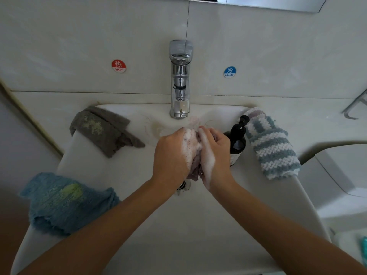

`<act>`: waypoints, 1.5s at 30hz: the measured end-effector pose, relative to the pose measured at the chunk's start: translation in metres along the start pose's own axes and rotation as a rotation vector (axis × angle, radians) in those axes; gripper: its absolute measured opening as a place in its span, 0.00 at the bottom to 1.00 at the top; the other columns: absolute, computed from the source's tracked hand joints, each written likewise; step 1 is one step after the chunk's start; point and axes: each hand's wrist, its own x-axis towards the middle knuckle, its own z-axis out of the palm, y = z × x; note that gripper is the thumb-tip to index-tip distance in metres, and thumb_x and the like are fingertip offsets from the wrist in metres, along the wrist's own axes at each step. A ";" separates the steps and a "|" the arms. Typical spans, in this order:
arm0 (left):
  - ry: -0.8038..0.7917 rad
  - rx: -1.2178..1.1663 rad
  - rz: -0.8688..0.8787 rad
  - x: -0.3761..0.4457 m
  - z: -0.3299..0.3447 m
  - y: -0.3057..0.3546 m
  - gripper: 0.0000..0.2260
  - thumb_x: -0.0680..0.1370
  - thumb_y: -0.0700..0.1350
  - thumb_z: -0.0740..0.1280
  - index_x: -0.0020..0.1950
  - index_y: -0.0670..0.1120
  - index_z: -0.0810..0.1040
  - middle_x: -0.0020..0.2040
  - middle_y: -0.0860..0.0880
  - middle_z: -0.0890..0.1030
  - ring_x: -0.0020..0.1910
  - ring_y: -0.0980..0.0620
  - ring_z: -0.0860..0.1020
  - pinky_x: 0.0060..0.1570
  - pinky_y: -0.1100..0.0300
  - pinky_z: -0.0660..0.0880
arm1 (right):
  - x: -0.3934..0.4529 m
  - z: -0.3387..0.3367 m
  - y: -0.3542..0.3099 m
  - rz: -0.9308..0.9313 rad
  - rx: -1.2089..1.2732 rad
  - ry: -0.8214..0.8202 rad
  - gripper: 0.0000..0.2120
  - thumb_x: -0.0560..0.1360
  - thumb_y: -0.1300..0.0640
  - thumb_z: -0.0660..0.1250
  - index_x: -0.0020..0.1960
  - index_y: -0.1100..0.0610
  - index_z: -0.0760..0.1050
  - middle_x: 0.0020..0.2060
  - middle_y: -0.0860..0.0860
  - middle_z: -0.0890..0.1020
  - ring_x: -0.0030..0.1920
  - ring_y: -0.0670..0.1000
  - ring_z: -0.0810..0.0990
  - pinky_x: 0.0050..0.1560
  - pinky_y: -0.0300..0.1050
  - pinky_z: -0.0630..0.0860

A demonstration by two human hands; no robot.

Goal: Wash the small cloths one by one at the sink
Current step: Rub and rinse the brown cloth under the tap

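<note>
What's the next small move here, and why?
Probably keep rubbing a little, then rinse under the tap: both the left hand and right hand grip the pinkish cloth, which is thick with foam, and no water is visibly running.

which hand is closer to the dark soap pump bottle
Right. The right hand is just beside the soap pump bottle, almost touching it; the left hand is on the far side of the sudsy cloth.

The wall (79, 36) is pale and shiny, with big tiles. A red HOT sticker (118, 66) sits at ten o'clock and a blue COLD sticker (229, 72) at one o'clock. A mirror edge (268, 3) shows at twelve. The light is dim.
</note>
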 end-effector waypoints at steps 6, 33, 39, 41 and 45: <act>-0.060 -0.173 -0.091 -0.004 -0.004 0.012 0.20 0.78 0.39 0.65 0.28 0.52 0.64 0.23 0.57 0.67 0.20 0.62 0.73 0.21 0.70 0.70 | 0.002 -0.002 -0.001 -0.017 -0.015 0.009 0.18 0.80 0.57 0.63 0.31 0.56 0.68 0.27 0.54 0.67 0.33 0.54 0.67 0.33 0.45 0.64; 0.134 -0.433 -0.343 0.006 -0.009 0.009 0.20 0.77 0.35 0.61 0.28 0.51 0.62 0.25 0.56 0.65 0.23 0.58 0.69 0.25 0.70 0.65 | -0.017 0.009 0.010 -0.030 -0.014 -0.080 0.15 0.76 0.52 0.63 0.35 0.61 0.70 0.31 0.54 0.70 0.35 0.53 0.69 0.35 0.49 0.66; -0.056 -0.362 -0.322 -0.024 0.001 0.017 0.12 0.78 0.42 0.64 0.33 0.43 0.71 0.28 0.51 0.72 0.31 0.46 0.77 0.33 0.55 0.76 | 0.005 0.005 -0.008 -0.066 0.029 -0.062 0.20 0.81 0.61 0.62 0.31 0.56 0.65 0.23 0.46 0.66 0.25 0.45 0.65 0.27 0.39 0.63; -0.065 -0.387 -0.322 -0.025 0.009 0.022 0.13 0.79 0.42 0.63 0.34 0.44 0.72 0.29 0.50 0.73 0.33 0.43 0.79 0.36 0.55 0.79 | 0.007 0.000 -0.005 -0.043 0.058 -0.039 0.18 0.81 0.60 0.62 0.33 0.56 0.66 0.24 0.48 0.67 0.27 0.46 0.66 0.28 0.40 0.64; 0.159 -0.269 -0.274 -0.001 0.000 0.007 0.19 0.78 0.42 0.62 0.30 0.51 0.60 0.27 0.55 0.66 0.25 0.60 0.63 0.27 0.69 0.65 | -0.012 0.005 0.010 -0.016 -0.054 -0.060 0.19 0.81 0.56 0.62 0.32 0.56 0.68 0.25 0.49 0.69 0.29 0.49 0.69 0.31 0.44 0.66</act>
